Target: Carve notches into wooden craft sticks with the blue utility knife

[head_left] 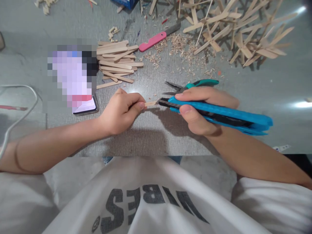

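Note:
My left hand (pixel 123 110) pinches a wooden craft stick (pixel 150 104) between thumb and fingers; only its right end shows. In my right hand (pixel 202 110) is a blue utility knife (pixel 234 115), its tip pointing left. The blade end meets the free end of the stick, or lies just over it; I cannot tell which. Right behind the knife lie pliers (pixel 202 83) with green handles, their jaws spread to the left. A pile of craft sticks (pixel 119 61) rests beyond my left hand.
A pink-handled knife (pixel 153 40) lies beside wood shavings (pixel 180 45). Crossed-stick assemblies (pixel 234 29) crowd the back right. A phone (pixel 87 107), partly blurred out, is on the left, near a white cable (pixel 34 94). The table's front edge runs close to my body.

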`<state>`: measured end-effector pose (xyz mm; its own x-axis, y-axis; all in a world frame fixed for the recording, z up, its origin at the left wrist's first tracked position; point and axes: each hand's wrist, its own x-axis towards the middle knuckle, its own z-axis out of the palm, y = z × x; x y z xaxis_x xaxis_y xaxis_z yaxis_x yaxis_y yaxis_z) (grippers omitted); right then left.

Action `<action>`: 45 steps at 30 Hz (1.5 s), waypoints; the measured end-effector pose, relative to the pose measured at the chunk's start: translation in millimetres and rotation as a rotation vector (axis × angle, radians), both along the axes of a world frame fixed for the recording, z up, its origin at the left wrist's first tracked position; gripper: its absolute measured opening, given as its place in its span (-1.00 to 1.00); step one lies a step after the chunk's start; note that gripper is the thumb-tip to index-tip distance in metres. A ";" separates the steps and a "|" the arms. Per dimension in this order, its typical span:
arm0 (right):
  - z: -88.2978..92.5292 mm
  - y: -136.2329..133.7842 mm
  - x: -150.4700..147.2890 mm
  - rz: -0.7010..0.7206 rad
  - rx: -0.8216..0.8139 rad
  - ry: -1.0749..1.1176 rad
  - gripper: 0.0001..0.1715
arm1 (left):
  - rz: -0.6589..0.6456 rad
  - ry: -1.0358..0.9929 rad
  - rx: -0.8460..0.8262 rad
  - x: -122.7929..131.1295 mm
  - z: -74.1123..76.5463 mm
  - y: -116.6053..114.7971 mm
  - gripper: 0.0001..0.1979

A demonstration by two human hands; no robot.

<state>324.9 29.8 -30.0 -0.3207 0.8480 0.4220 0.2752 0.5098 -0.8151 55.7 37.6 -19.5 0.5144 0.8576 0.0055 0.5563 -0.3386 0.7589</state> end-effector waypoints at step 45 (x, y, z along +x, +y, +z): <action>-7.9 21.9 -5.5 0.434 0.435 -0.159 -0.64 | -0.098 0.271 0.129 3.1 -6.3 0.3 -0.67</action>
<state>319.3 51.7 -37.9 -0.6842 0.3880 0.6175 0.0695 0.8775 -0.4744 58.8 38.0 -25.8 0.5920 0.8051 -0.0378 0.6925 -0.4841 0.5349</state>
